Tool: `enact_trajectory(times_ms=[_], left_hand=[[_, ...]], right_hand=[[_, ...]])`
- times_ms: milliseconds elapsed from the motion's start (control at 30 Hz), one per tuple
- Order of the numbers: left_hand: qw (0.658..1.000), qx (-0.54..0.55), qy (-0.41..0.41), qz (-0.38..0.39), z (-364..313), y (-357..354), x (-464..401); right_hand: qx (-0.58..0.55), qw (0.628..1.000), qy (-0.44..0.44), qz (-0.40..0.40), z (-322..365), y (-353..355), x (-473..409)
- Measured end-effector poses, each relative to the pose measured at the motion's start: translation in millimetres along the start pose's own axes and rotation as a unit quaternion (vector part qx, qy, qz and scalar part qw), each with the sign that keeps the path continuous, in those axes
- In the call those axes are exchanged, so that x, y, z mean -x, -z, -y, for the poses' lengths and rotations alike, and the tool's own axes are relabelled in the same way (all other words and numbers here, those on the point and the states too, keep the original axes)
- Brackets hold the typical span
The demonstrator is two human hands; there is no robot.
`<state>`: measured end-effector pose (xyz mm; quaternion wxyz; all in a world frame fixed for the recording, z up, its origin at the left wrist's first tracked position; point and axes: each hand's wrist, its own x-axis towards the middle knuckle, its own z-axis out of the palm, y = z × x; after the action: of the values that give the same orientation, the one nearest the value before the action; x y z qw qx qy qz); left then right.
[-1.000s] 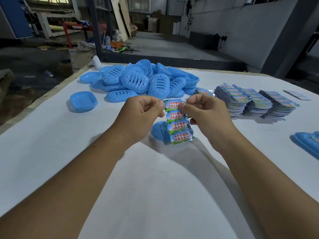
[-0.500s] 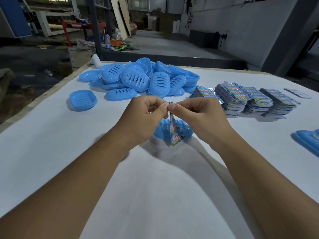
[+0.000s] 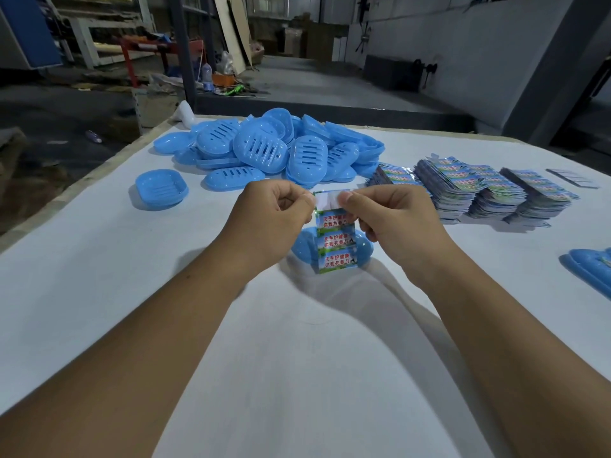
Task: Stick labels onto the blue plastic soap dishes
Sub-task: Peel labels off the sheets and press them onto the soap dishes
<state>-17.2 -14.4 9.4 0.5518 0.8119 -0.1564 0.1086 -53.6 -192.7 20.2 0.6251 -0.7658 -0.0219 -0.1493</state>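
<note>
A: Blue plastic all over the white table [image 3: 132,292]. In the head view, what are the hands up to?

B: Both are pinched on the top of a hanging label strip [image 3: 335,239]. The left hand [image 3: 271,223] grips its upper left corner between thumb and forefinger, the right hand [image 3: 396,223] the upper right. The top patch between the thumbs looks pale and blank, so I judge a label is being peeled from its backing, though I can't tell which layer each thumb has.

A: And the dish it's meant for?

B: One blue soap dish [image 3: 365,249] lies on the table right behind the strip, mostly hidden by it. It looks to be next in line.

A: How would you do the peel well?

B: Keep the pinch on the very edge so little glue meets skin, draw the label off slowly so it doesn't curl onto itself, then lay one edge on the dish first and smooth across.

A: Anything holding anything?

B: No bins or boxes here. The unlabelled stock is a loose heap of soap dishes [image 3: 264,150] at the far side, many upside down with slots showing. A single open dish [image 3: 161,188] sits apart to its left, upright with nothing in it. Spare strips stand in stacks of labels [image 3: 479,190] to the right, and at the right edge another dish [image 3: 588,269] seems to carry a label already
</note>
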Motion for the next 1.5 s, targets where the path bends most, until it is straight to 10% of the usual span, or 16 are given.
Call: enact_trajectory(times_ms=[600,1000,1200,1500], left_hand=[[0.973,-0.198,0.114,-0.030,9,22,-10],[0.844,-0.515,0.145,-0.035,22,56,-14],[0.986,-0.157,0.059,-0.002,-4,24,-5],[0.993,0.046,0.071,0.083,-11,2,7]], right_hand=[[-0.057,0.995,-0.077,-0.041,-1,10,-6],[0.005,0.993,-0.103,-0.059,-9,6,-9],[0.058,0.993,-0.063,-0.079,-5,-5,-4],[0.069,0.995,0.002,-0.068,-3,-12,0]])
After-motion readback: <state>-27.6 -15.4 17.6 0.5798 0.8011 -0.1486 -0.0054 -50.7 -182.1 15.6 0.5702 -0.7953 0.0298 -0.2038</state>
